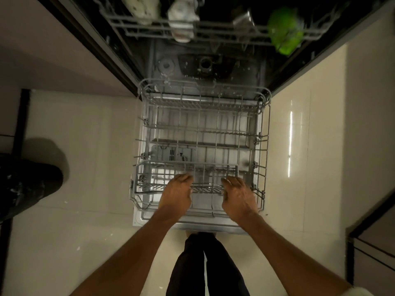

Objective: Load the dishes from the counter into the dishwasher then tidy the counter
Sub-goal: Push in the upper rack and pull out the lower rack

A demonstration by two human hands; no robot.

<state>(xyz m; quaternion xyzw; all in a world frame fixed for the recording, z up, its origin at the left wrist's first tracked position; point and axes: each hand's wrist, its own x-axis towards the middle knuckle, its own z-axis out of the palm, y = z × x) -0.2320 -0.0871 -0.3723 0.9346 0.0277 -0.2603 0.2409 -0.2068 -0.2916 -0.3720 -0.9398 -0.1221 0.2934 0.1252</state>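
Nearest the camera, the person's legs in black trousers (205, 265) stand on the pale cream tiled floor (85, 189), just behind the outer edge of the lowered dishwasher door (192, 224). Both bare forearms reach forward over that edge.

The left hand (176, 194) lies over the front part of the grey wire lower rack (203, 129), its fingers curled down at the front wires beside the small wire basket section (149, 178); whether they actually grip a wire or only rest on it cannot be told. The right hand (238, 196) is just beside it, a short gap apart, fingers loosely bent and slightly spread over the same front wires; its hold is equally unclear.

The lower rack is pulled out over the open door and holds no dishes. Through its wires the grey detergent dispenser (171, 153) on the inner door face shows.

Farther on, the dark tub floor (203, 65) of the dishwasher is visible with its round filter parts. Above it, at the top of the view, the grey wire upper rack (192, 32) carries blurred items: two whitish pieces (182, 16) at left and centre, a clear glass (243, 20), and a bright green cup (285, 32) at right.

At the far left a black bag (25, 182) sits on the floor.
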